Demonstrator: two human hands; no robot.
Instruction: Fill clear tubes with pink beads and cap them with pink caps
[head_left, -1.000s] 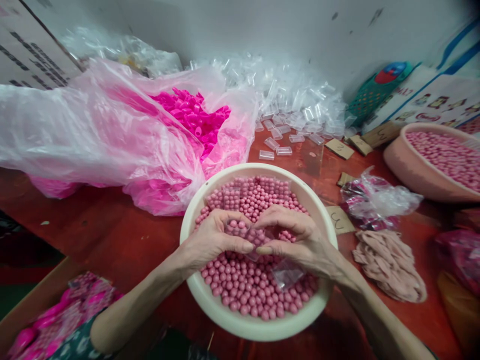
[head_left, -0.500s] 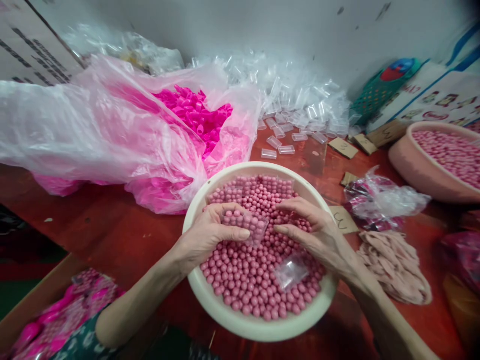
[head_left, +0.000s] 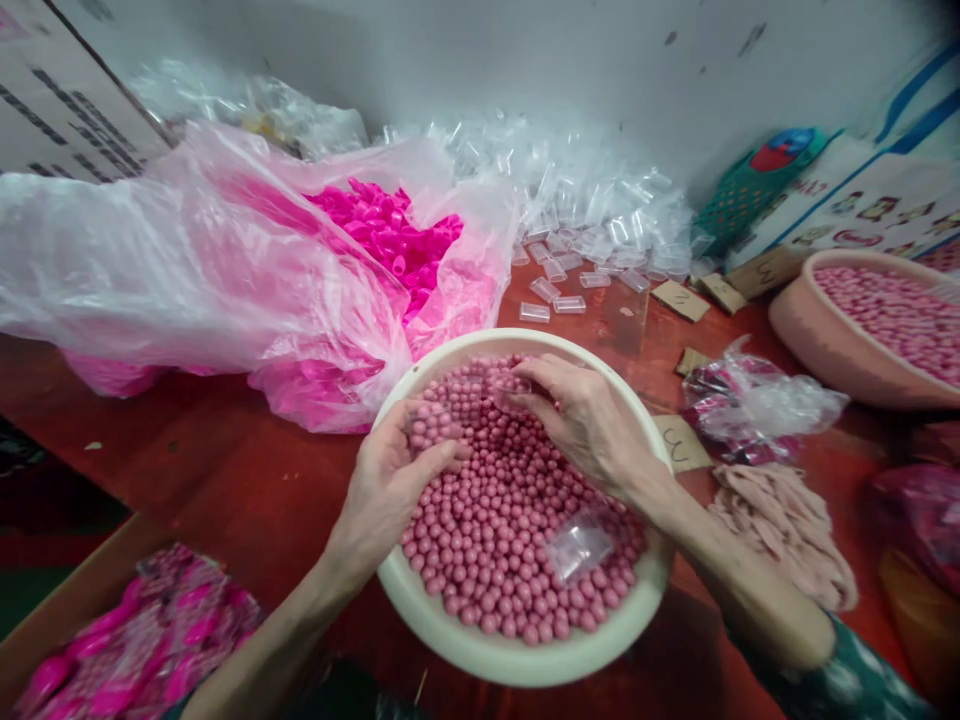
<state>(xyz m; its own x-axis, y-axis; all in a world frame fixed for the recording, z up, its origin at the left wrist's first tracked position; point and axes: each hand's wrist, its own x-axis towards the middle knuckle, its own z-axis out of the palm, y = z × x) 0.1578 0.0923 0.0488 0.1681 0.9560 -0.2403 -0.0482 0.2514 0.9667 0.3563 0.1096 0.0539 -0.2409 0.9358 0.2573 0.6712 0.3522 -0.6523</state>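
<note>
White basin point(head_left: 517, 655) of pink beads point(head_left: 495, 520) on the red table point(head_left: 225, 470). The hands, joined mid-basin a second ago, have parted — left hand point(head_left: 386, 485) cupped around a bead-filled clear tube point(head_left: 429, 424) at the near-left rim, right hand point(head_left: 581, 420) pinching another clear tube point(head_left: 504, 383) at the far side. One filling appears finished, the next beginning.

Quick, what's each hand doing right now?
Left hand: closed on a clear tube filled with pink balls.
Right hand: fingertips pinching another clear tube over the bowl.
</note>
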